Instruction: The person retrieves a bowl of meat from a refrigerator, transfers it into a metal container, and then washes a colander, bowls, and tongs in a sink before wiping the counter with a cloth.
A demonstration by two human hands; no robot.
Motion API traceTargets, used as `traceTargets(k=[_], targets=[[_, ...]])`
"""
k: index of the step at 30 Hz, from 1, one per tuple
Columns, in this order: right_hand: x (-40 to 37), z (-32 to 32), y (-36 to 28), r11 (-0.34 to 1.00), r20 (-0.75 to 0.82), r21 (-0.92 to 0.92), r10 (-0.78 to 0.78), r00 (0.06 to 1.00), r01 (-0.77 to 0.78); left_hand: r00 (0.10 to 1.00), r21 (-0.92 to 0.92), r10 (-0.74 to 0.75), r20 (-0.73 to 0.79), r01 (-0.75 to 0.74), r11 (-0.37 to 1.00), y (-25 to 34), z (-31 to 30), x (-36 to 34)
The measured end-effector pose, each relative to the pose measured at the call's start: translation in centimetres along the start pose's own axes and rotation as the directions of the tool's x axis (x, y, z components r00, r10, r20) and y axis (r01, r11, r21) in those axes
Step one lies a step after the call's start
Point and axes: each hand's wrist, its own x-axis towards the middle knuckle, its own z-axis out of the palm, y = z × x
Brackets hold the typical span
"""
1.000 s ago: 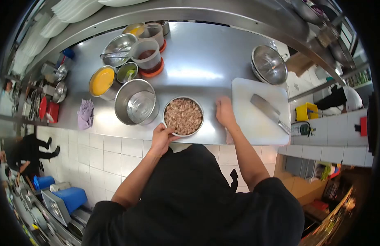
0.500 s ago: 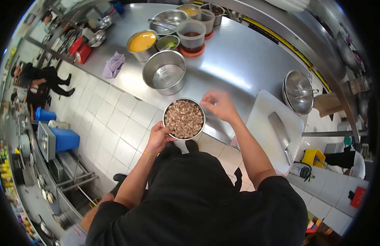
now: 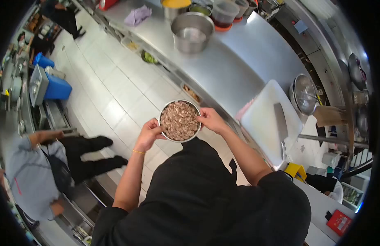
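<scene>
A round metal bowl [image 3: 179,140] full of chopped brownish meat [image 3: 179,121] is held in front of my body, over the floor. My left hand [image 3: 149,133] grips its left rim, thumb on top. On the right rim, my right hand [image 3: 210,119] is closed with its thumb over the edge. An empty steel pot [image 3: 192,33] stands on the steel counter [image 3: 235,74] beyond the bowl. Right of my hands, a cleaver [image 3: 281,123] lies on a white cutting board [image 3: 264,123].
Strainers [image 3: 304,94] sit beyond the board. A purple cloth [image 3: 138,16], a pot of yellow liquid [image 3: 176,4] and plastic tubs [image 3: 225,11] are on the counter. A person in grey [image 3: 36,176] is at the left; another [image 3: 65,18] stands farther off.
My right hand has come from above the counter to the bowl's right rim. The view has shifted, the counter now sits farther from the bowl, and the person in grey shows more fully.
</scene>
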Motion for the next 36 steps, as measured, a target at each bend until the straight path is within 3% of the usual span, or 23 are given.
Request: traceTargets(k=[1,3,5,7,8,11,13,14,15,16,18,20,22,24,25,26,28,30,31,33,34,35,36], targets=[[-0.5,1.3,2.8,0.998,-0.034,0.021,-0.063,0.997,0.064,0.999,-0.01,0.023,0.032,-0.022,1.0,-1.8,-1.3,-1.1],[-2.3,3.5,6.7,0.995,-0.026,0.097,0.014,1.0,-0.011,0.999,-0.096,-0.03,0.041,0.034,0.995,-5.3,-3.0,-4.1],[-4.1,5.0,10.5,0.942,-0.181,0.308,0.196,0.964,-0.134,0.985,-0.133,-0.041,-0.165,0.019,0.991,-9.6,-4.4,-7.0],[-4.7,4.5,15.6,0.931,-0.197,0.314,0.255,0.947,-0.185,0.921,0.009,-0.096,-0.376,0.108,0.994,-17.8,-8.8,-9.6],[-4.4,3.9,18.3,0.914,-0.294,0.376,0.277,0.915,-0.155,0.862,0.072,-0.12,-0.493,0.178,0.981,-22.0,-10.6,-11.6],[-4.2,2.8,20.4,0.88,-0.592,0.466,0.386,0.707,-0.091,0.715,0.226,-0.183,-0.675,0.436,0.871,-33.7,-14.8,-21.5],[-2.6,0.5,21.3,0.925,-0.67,0.351,0.354,0.652,-0.141,0.626,0.242,-0.182,-0.758,0.529,0.813,-45.1,-18.7,-30.0],[-1.5,-0.4,22.1,0.892,-0.706,0.447,0.4,0.584,-0.07,0.607,0.22,-0.393,-0.691,0.695,0.685,-46.1,-18.9,-34.1],[0.2,-1.4,22.6,0.848,-0.734,0.53,0.445,0.513,0.022,0.575,0.217,-0.394,-0.717,0.72,0.659,-47.8,-18.5,-37.9],[1.7,-2.6,23.0,0.818,-0.745,0.571,0.476,0.467,0.076,0.417,-0.038,-0.551,-0.723,0.772,0.634,-47.7,-17.0,-40.6],[3.5,-4.6,24.1,0.786,-0.749,0.608,0.521,0.41,0.114,0.237,-0.177,-0.643,-0.728,0.842,0.51,-48.8,-15.6,-45.1],[5.4,-6.4,24.4,0.728,-0.746,0.641,0.519,0.417,0.243,0.206,-0.158,-0.669,-0.714,0.883,0.441,-47.9,-14.9,-45.7],[7.4,-7.7,24.9,0.716,-0.735,0.654,0.524,0.429,0.245,0.183,-0.139,-0.679,-0.711,0.91,0.391,-47.1,-15.3,-44.0],[7.8,-7.2,24.6,0.693,-0.709,0.675,0.515,0.481,0.253,0.441,-0.03,-0.637,-0.633,0.808,0.589,-45.5,-17.1,-40.4],[7.6,-6.3,24.7,0.684,-0.669,0.702,0.537,0.513,0.198,0.454,-0.015,-0.621,-0.639,0.8,0.6,-43.9,-17.7,-38.0],[7.8,-5.7,24.8,0.677,-0.633,0.719,0.548,0.547,0.154,0.506,0.079,-0.503,-0.701,0.756,0.65,-40.6,-17.2,-34.0],[7.8,-1.7,20.9,0.956,-0.588,0.228,0.287,0.756,-0.186,0.583,0.203,-0.309,-0.751,0.65,0.732,-34.3,-17.9,-25.6],[7.4,4.4,10.4,0.995,-0.465,0.026,0.096,0.88,-0.095,0.734,0.479,0.065,-0.676,0.37,0.796,-28.9,-18.7,-20.7],[9.1,4.4,5.7,0.998,-0.447,0.017,0.057,0.893,-0.055,0.72,0.482,0.104,-0.686,0.343,0.806,-25.2,-18.6,-18.8],[12.4,3.0,-3.5,0.895,-0.626,-0.118,-0.403,0.667,0.429,0.716,0.493,0.282,-0.638,0.099,0.865,-17.6,-17.3,-16.3],[13.7,2.0,-9.1,0.878,-0.754,-0.17,-0.409,0.515,0.448,0.698,0.493,0.302,-0.65,0.085,0.866,-15.2,-16.8,-15.8],[17.9,-3.1,-9.1,0.807,-0.713,-0.098,-0.465,0.524,0.582,0.659,0.49,0.321,-0.68,0.082,0.868,-13.2,-16.5,-16.4],[18.2,-2.7,-14.2,0.886,-0.763,0.159,-0.171,0.624,0.436,0.624,0.478,0.346,-0.701,0.051,0.877,-12.7,-16.8,-16.8]])
